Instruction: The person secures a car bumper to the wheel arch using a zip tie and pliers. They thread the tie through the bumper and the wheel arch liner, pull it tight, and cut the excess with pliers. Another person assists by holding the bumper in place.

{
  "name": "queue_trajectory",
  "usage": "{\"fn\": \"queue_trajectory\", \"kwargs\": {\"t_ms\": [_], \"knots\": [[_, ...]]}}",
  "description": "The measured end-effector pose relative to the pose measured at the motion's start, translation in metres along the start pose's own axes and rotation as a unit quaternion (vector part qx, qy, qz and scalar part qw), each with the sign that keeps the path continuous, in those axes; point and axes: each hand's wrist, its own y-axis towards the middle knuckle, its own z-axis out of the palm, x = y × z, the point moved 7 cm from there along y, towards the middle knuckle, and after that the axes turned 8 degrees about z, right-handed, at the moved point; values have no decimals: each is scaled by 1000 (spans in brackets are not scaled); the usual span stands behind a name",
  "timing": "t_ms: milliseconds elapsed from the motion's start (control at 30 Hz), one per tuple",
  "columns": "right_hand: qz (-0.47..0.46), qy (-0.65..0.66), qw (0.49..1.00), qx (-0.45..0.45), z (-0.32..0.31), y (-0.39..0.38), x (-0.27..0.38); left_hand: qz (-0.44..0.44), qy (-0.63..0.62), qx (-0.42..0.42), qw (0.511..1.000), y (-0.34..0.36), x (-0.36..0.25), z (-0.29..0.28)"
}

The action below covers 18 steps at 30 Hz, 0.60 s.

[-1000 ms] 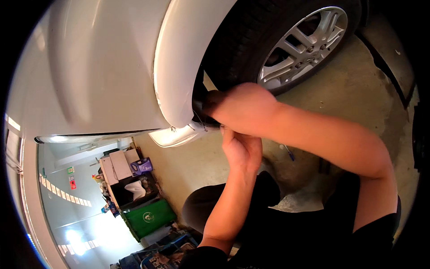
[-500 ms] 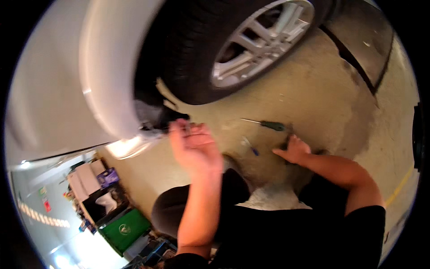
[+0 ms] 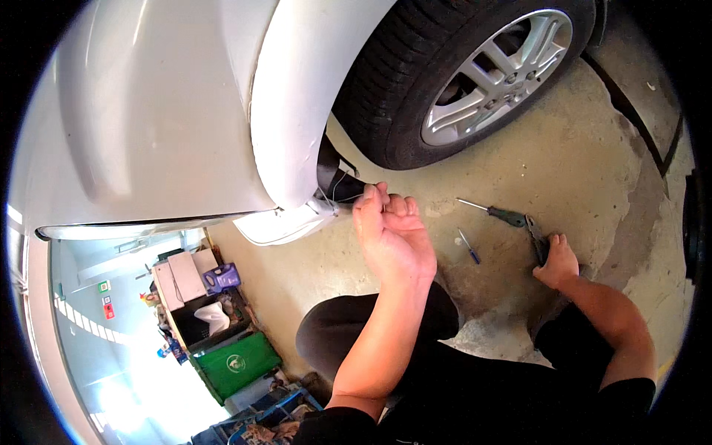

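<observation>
My left hand (image 3: 392,237) is closed at the edge of the black wheel-arch liner (image 3: 334,178), fingertips pinching what seems to be a thin pale wire (image 3: 339,180); exactly what is between them is hard to make out. Down on the concrete floor, my right hand (image 3: 558,259) grips dark-handled pliers (image 3: 539,242). Beside the pliers lie a screwdriver (image 3: 508,216) with a dark green handle and a smaller blue-handled screwdriver (image 3: 472,251). The silver car's fender edge (image 3: 285,104) curves above my left hand.
The tyre (image 3: 386,111) with its alloy wheel stands above the hands. At lower left are a green bin (image 3: 245,365), a purple jug (image 3: 221,277), boxes (image 3: 182,274) and clutter. My knee (image 3: 334,330) is on the left below the car. A dark crack (image 3: 645,133) crosses the floor at right.
My right hand has left the wheel arch and moved down to the floor onto the pliers, uncovering the screwdrivers. My left hand stays at the liner, now more fully visible.
</observation>
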Motion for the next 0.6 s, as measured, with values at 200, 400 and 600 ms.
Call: {"fn": "queue_trajectory", "kwargs": {"t_ms": [200,400,600], "knots": [[-95,55,984,139,-70,-14,32,-18,62,12,998,2,-9,-3],[-369,-104,911,-152,-164,-78,140,-30,103,3,994,1,-23,-4],[-429,-27,718,-548,-200,-100,197,-47,112,-19,992,-6,-26,6]]}}
